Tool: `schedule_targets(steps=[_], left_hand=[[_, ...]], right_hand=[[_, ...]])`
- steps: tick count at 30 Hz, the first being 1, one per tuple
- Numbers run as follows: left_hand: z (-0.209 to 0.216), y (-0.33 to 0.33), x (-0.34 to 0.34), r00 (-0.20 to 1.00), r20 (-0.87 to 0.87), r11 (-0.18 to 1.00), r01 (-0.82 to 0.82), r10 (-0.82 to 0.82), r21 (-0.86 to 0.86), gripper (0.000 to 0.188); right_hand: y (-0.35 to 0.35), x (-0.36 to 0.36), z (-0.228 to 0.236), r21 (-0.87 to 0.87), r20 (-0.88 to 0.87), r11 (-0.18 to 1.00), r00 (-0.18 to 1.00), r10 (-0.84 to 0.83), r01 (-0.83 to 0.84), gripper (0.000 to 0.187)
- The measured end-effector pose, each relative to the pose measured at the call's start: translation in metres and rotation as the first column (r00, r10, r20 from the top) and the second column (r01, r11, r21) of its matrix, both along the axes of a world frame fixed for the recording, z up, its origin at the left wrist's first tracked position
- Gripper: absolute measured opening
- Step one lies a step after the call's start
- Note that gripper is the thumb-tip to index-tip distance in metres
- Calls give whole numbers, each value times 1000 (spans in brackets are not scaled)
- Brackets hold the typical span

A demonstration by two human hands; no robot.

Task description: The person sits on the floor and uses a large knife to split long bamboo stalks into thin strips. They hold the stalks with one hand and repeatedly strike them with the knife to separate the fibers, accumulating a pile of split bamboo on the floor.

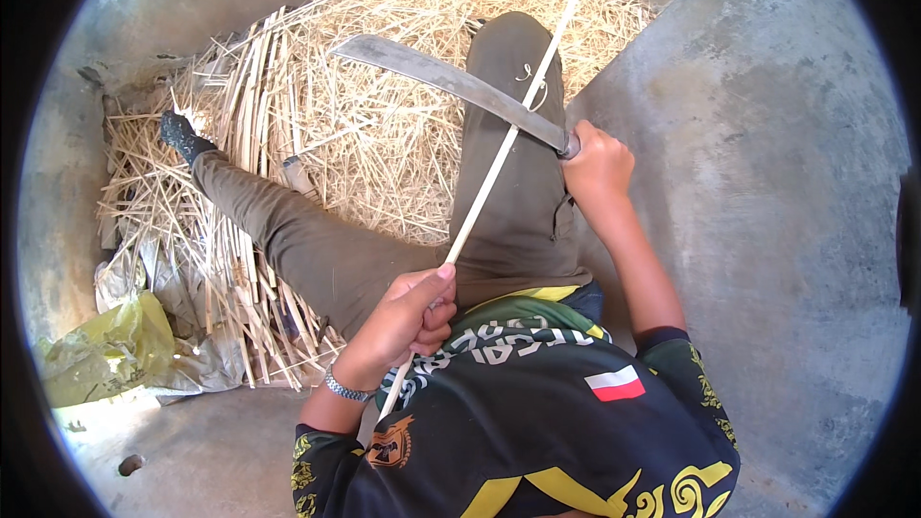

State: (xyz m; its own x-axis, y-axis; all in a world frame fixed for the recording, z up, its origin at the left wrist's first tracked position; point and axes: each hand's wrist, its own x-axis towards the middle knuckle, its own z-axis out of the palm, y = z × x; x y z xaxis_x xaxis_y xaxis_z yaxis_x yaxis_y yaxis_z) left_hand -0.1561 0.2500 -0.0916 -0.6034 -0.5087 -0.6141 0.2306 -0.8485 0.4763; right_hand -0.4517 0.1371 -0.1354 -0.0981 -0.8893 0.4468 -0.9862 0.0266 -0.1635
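My left hand (408,317) is closed round the lower part of a long, pale bamboo strip (487,186). The strip slants up and away to the right, over my raised right leg, and its lower end lies against my shirt. In my right hand (597,165) is the handle of a machete (451,82), its broad grey blade pointing to the far left. The blade crosses the strip above my right thigh, near the handle. A thin curled shaving (534,86) hangs by the strip just beyond the blade.
Pale shavings (384,134) are heaped on the floor around my legs. Several split bamboo strips (257,96) lie at the left beyond my outstretched left leg (288,216). A yellow plastic bag (110,350) lies near left. Grey walls (758,163) enclose the spot.
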Motion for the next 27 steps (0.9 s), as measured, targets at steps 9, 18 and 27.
schedule_targets(steps=[9,18,27], left_hand=[[6,18,2,1000,-3,999,-27,27,-19,41],[1,21,9,988,-26,988,-151,150,-34,40],[-11,17,12,992,-30,989,-128,127,-70,40]], right_hand=[[-45,-14,15,65,-49,982,984,-172,175,14],[-136,-12,30,300,73,934,971,-226,194,23],[-177,-30,49,274,2,946,983,-183,176,25]])
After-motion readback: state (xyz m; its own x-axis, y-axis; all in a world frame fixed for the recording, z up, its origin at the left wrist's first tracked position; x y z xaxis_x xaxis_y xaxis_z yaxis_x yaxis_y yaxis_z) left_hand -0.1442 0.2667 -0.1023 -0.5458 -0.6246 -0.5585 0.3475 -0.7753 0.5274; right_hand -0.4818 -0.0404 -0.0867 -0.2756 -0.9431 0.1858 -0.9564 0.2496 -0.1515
